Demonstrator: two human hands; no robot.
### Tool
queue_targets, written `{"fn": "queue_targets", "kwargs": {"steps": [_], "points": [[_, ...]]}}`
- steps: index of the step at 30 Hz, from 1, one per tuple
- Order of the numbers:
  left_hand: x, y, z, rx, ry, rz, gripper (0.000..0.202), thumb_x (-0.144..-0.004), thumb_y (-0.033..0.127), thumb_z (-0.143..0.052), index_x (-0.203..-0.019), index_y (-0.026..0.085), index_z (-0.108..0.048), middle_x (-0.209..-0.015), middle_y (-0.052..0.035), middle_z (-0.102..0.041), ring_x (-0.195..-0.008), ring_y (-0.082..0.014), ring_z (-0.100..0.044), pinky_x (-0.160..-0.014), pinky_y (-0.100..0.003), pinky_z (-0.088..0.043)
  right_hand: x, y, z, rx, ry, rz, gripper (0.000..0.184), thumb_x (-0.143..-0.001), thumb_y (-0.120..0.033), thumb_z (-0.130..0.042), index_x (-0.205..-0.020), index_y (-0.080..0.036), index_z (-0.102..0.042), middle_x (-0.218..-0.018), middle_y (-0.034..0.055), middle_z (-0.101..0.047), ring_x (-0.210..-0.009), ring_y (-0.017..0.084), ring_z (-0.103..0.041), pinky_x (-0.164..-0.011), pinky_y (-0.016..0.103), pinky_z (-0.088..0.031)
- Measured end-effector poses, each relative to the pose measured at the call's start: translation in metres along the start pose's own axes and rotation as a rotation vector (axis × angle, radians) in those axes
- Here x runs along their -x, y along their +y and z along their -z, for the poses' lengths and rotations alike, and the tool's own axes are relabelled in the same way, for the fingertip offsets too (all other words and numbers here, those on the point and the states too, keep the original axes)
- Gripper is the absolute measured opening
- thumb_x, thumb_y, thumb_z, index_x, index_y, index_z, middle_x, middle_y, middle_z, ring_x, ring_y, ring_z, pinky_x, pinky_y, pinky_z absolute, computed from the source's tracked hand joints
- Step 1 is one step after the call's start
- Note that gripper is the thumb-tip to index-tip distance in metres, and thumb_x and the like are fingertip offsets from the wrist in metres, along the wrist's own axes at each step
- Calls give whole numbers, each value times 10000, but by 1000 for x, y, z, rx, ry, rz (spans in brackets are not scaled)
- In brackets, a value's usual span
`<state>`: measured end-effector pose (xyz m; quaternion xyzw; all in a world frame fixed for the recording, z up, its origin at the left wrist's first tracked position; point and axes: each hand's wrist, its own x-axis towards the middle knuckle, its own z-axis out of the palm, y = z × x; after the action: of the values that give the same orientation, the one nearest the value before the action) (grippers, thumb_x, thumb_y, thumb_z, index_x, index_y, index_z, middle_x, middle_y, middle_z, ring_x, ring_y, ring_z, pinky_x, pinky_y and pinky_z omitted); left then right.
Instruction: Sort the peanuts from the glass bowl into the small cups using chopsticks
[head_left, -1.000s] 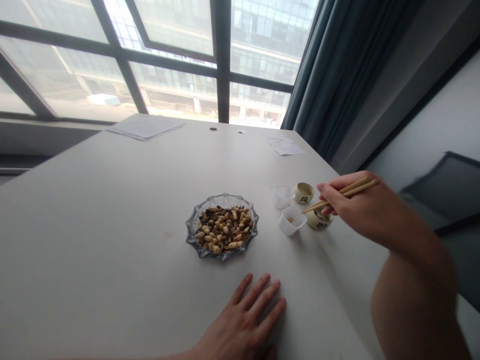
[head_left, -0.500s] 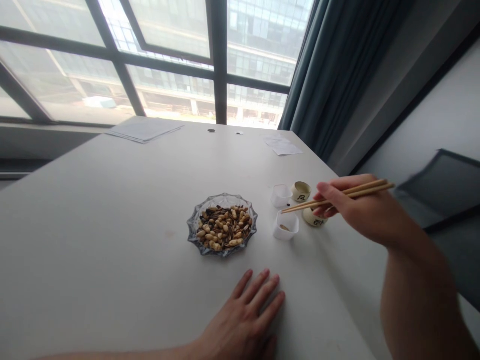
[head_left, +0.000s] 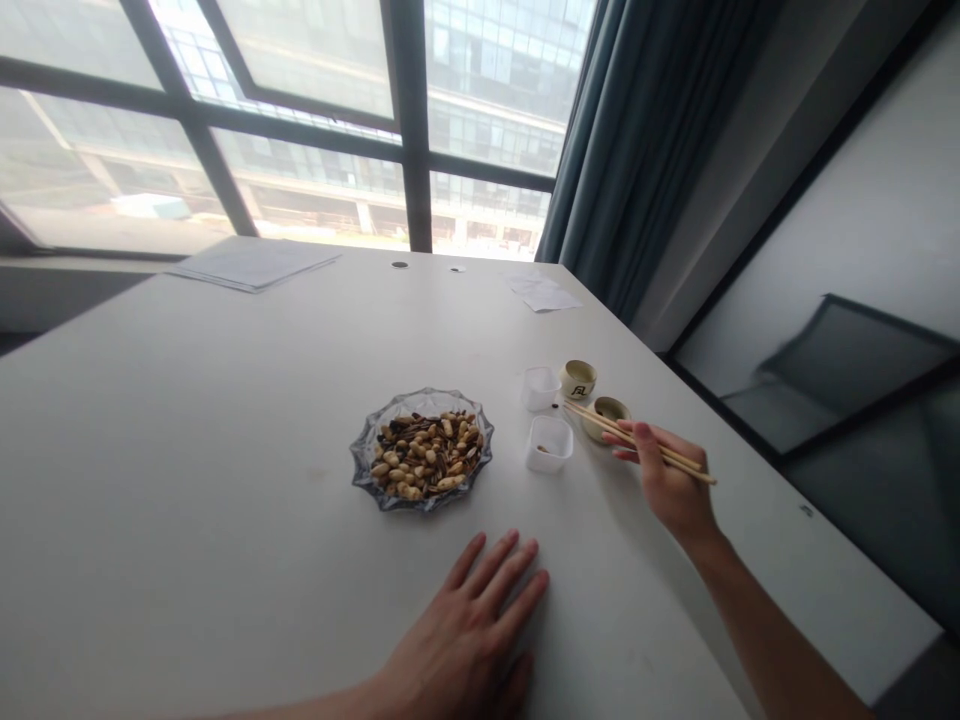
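My right hand (head_left: 671,480) grips a pair of wooden chopsticks (head_left: 667,456), which slant to the left across a small cream cup (head_left: 606,436). Their tips come close to a small dark seed (head_left: 555,406) on the table. Beside that cup is a second cream cup (head_left: 579,381) with a dark character on it. Two little white plastic cups stand to the left: the nearer cup (head_left: 549,460) has a small brown piece inside, and the farther cup (head_left: 540,392) is behind it. My left hand (head_left: 469,625) lies flat with fingers spread, near a glass dish (head_left: 361,480) of mixed nuts and seeds (head_left: 431,455).
The white table (head_left: 225,480) reaches to the window. Sheets of paper (head_left: 255,264) lie at its far left, and another paper (head_left: 546,292) at the far right. A dark curtain (head_left: 637,150) hangs beyond the right edge, beside a glossy panel (head_left: 862,350).
My right hand has drawn back toward me and lower, turning the chopsticks so their tips point away, off the nearer white cup toward the dark seed. The view has swung slightly right.
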<state>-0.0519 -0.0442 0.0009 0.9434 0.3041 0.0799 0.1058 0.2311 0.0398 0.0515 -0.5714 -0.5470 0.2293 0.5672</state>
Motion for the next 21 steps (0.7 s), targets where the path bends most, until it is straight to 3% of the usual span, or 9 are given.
{"fn": "queue_targets", "kwargs": {"steps": [6, 10, 16, 21], "points": [[2, -5, -13, -12, 49, -18, 853, -730, 108, -618, -1561, 189, -443, -1676, -137, -330, -1535, -388, -298, -1227, -627, -254, -16, -3, -17, -1, -114, -19, 501, -935, -598, -680, -1042, -121, -790, -947, 150, -823, -905, 323, -809, -749, 395, -690], [2, -9, -25, -3, 90, -31, 882, -704, 135, -627, -1562, 189, -431, -1682, -145, -313, -1537, -405, -283, -1226, -646, -229, -7, -5, -11, 31, -129, -32, 482, -941, -593, -673, -1015, -132, -794, -958, 148, -824, -902, 326, -809, -750, 405, -691], [3, -4, -11, -11, 56, -18, 835, -731, 115, -621, -1547, 186, -459, -1665, -138, -353, -1529, -384, -314, -1227, -618, -254, 29, -14, 24, 80, -88, -22, 378, -982, -513, -654, -1031, -166, -796, -972, 125, -822, -866, 296, -807, -743, 396, -689], [4, -6, -11, -25, 70, -27, 826, -763, 110, -625, -1564, 196, -445, -1671, -128, -345, -1530, -387, -311, -1228, -617, -254, 17, -5, 14, 63, -50, 47, 367, -983, -519, -649, -999, -177, -780, -950, 113, -818, -853, 281, -804, -750, 386, -685]]}}
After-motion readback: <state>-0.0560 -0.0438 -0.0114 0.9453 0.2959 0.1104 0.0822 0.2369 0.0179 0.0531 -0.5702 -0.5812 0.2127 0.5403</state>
